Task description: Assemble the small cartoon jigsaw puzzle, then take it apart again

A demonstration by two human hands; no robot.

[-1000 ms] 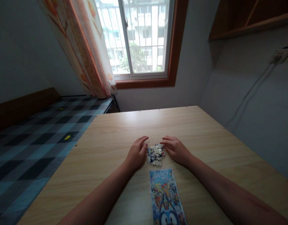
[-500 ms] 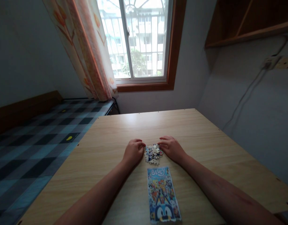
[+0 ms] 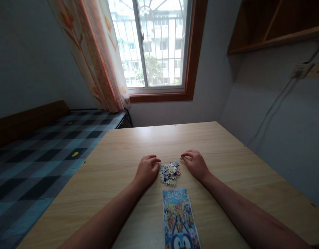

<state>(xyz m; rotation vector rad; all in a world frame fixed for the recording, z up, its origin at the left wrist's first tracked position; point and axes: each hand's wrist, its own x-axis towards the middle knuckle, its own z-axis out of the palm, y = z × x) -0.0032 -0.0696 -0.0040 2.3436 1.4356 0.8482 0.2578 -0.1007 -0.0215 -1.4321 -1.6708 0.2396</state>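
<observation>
A small pile of jigsaw puzzle pieces point(image 3: 170, 173) lies on the wooden table, many with their pale backs up. Just left of the pile rests my left hand point(image 3: 148, 168), its fingers loosely bent and reaching to the pile's edge, with nothing seen in them. My right hand point(image 3: 195, 164) is to the right of the pile, a little apart from it. Its thumb and fingertips are pinched together on what looks like a small puzzle piece point(image 3: 181, 158), mostly covered by the fingers. Nearer to me lies a colourful Bluey picture sheet point(image 3: 178, 214), cut off by the lower frame edge.
The light wooden table point(image 3: 138, 141) stretches to the wall below a window point(image 3: 161, 52). On the left is a bed with a checked cover point(image 3: 58, 155), beside a curtain point(image 3: 94, 52). A wall shelf point(image 3: 276, 39) and a plugged-in cable point(image 3: 271, 107) are on the right.
My right hand has drawn away from the pile to the right, fingertips pinched. My left hand stays nearly in place. The view has tilted slightly, so the sheet sits lower.
</observation>
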